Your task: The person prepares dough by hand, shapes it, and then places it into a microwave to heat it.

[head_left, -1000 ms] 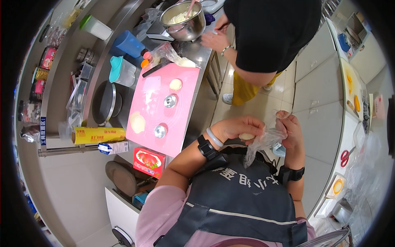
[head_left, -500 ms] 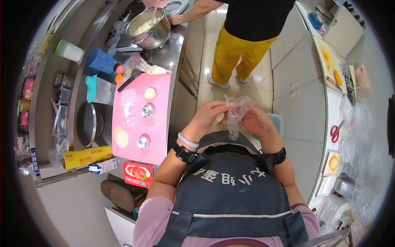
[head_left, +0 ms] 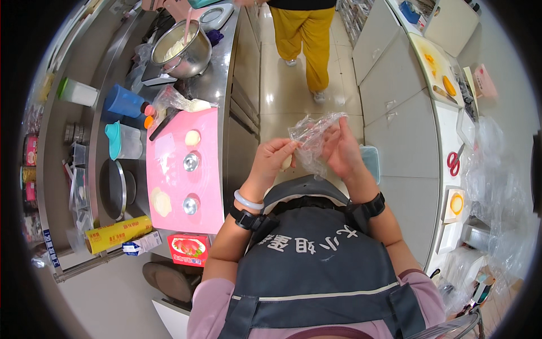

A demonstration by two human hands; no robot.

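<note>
Over the front of my dark apron I hold a crumpled clear plastic bag point(head_left: 310, 144) between both hands. My left hand point(head_left: 272, 161) pinches its left side, and a small pale piece of dough point(head_left: 287, 163) shows under those fingers. My right hand point(head_left: 342, 151) has its fingers stretched upward, with the plastic lying against them. To the left, on a pink mat point(head_left: 169, 133), are a round dough ball point(head_left: 192, 137), a flattened dough disc point(head_left: 162, 203) and two small metal cups, one nearer point(head_left: 190, 205) and one farther point(head_left: 191, 162).
A steel mixing bowl point(head_left: 189, 59) of pale mixture stands beyond the mat, near a filled plastic bag point(head_left: 195, 104). Another person in yellow trousers point(head_left: 305, 39) is in the aisle ahead. Red-handled scissors point(head_left: 453, 163) lie on the right counter.
The plastic has been spread wider and higher, and my right fingers now point upward. The other person has moved farther off and taken their hand from beside the bowl.
</note>
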